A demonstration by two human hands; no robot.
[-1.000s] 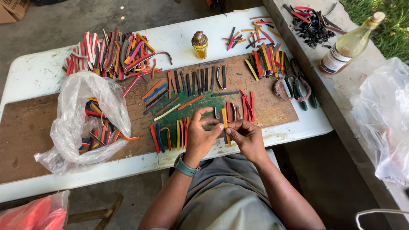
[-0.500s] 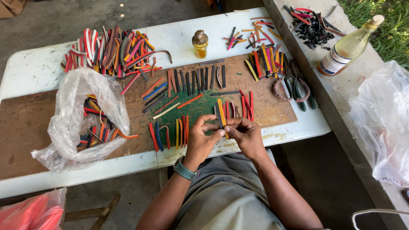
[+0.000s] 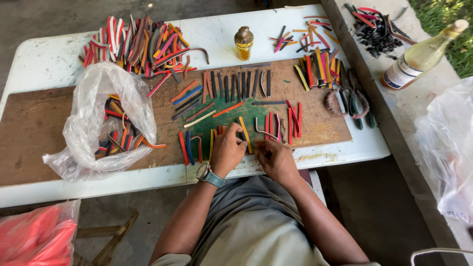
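Rubber strip [image 3: 245, 134] being pinched by left hand [image 3: 227, 150] and right hand [image 3: 275, 158] fingers near counter's front edge; neighbouring strips risking knocks.

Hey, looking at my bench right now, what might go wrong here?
The small amber bottle stands amid loose coloured strips; a reach across might tip it. The glass bottle leans on the ledge and may roll. Strips near both hands lie close to the board's front edge and may drop.
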